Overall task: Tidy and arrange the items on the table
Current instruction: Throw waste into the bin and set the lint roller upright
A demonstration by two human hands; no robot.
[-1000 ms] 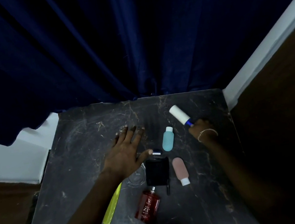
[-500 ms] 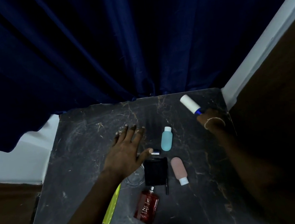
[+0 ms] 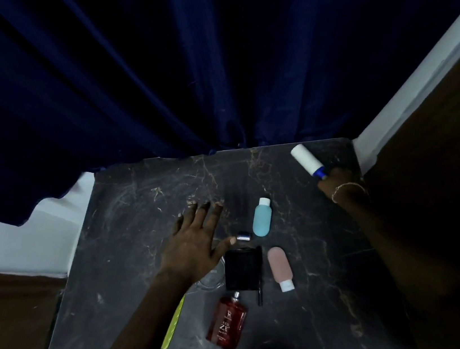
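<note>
My right hand (image 3: 339, 184) grips the blue handle of a white lint roller (image 3: 306, 160) at the far right corner of the dark marble table (image 3: 132, 247). My left hand (image 3: 196, 245) lies flat with fingers spread near the table's middle. Its thumb tip is next to a small silver cap (image 3: 243, 236). A blue bottle (image 3: 262, 218), a pink bottle (image 3: 280, 267), a black box (image 3: 243, 268) and a red perfume bottle (image 3: 227, 324) lie on the table. A yellow-green item (image 3: 173, 327) is partly hidden under my left forearm.
A dark blue curtain (image 3: 179, 77) hangs behind the table's far edge. A white wall strip (image 3: 417, 83) and a brown surface (image 3: 444, 173) border the right side. A clear glass object (image 3: 212, 277) sits under my left wrist. A thin black stick (image 3: 259, 291) lies beside the box.
My right hand has carried the lint roller from beside the blue bottle to the far right corner of the table. My left hand has stayed flat in place.
</note>
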